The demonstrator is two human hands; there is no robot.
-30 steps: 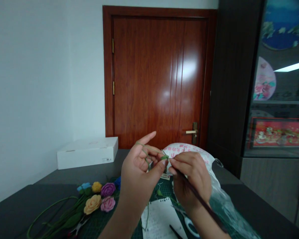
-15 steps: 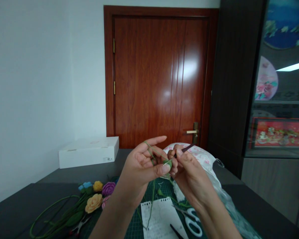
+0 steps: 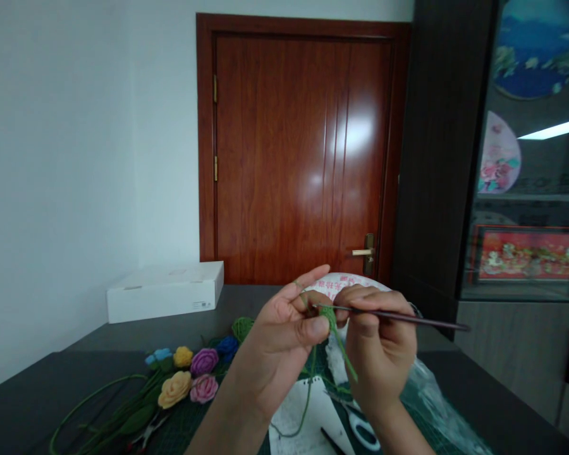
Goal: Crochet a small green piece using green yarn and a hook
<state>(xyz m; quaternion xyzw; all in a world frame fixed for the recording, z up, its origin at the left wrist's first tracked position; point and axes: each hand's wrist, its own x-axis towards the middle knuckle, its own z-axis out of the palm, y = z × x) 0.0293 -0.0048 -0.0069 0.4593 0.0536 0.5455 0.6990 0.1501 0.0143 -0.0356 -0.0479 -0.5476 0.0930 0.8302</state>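
Observation:
My left hand pinches a small piece of green crochet between thumb and fingers, its index finger stretched out with green yarn running over it. A loose green tail hangs down from the piece. My right hand is closed around a dark crochet hook, whose thin metal tip points left and meets the top of the green piece. Whether the tip sits inside a stitch is too small to tell. Green yarn trails below my left hand onto a notebook page.
Crocheted flowers with green stems lie at the left, pliers near them. Scissors and a black pen are by the page on a green cutting mat. A white box stands behind; a plastic bag lies right.
My right hand has turned, so the hook now lies nearly level with its handle to the right. The green piece shows more, its tail hanging free. The view has shifted slightly.

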